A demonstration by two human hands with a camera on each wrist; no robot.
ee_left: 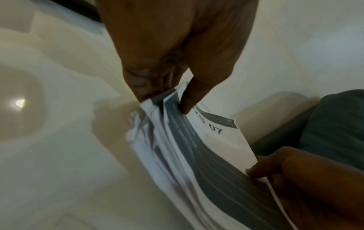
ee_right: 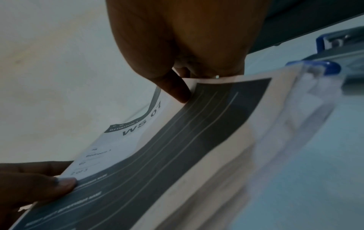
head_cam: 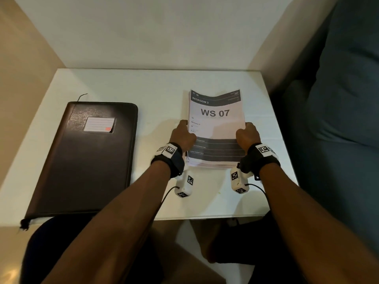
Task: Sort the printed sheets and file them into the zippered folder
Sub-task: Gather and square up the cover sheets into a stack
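Observation:
A thick stack of printed sheets [head_cam: 216, 128] is held over the right half of the white table [head_cam: 155, 91]; its top page reads "WS 07, Bedroom 3". My left hand [head_cam: 181, 136] grips the stack's left edge, thumb on the top page [ee_left: 197, 96]. My right hand [head_cam: 247, 135] grips the right edge, its thumb [ee_right: 175, 90] pressing the top sheet [ee_right: 197, 124]. The stack bows between the two hands. A dark brown zippered folder [head_cam: 90, 158] lies closed on the left of the table, with a lined label [head_cam: 99, 124] on its cover.
A teal sofa [head_cam: 348, 99] stands close along the table's right side. Walls close in the table at the back and left. The folder's lower corner overhangs the front edge. My knees sit under the front edge. Something blue [ee_right: 323, 65] shows beyond the stack in the right wrist view.

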